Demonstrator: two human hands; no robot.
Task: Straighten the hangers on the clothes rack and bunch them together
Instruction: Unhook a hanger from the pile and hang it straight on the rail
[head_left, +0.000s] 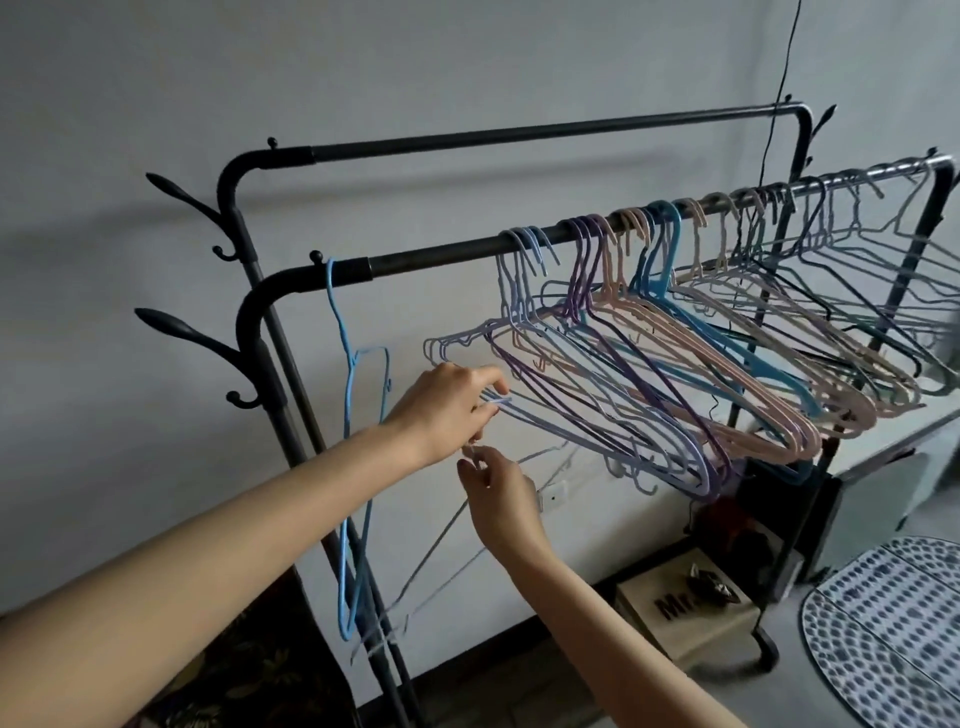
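Head view: our left hand (449, 402) pinches the near corner of the lavender hangers (571, 395) on the front rail (441, 253). Right hand (496, 491) sits just below it, fingertips pinched on a thin pale wire, apparently a loose hanger (415, 571) trailing down-left, blurred. Key relation: the hung bunch's long axes run skewed, from our hands back and right across the rail rather than square to it. One blue hanger (353, 441) hangs alone, left of both hands and apart from the bunch. We judge the left hand is nearer to it; the bunch lies right.
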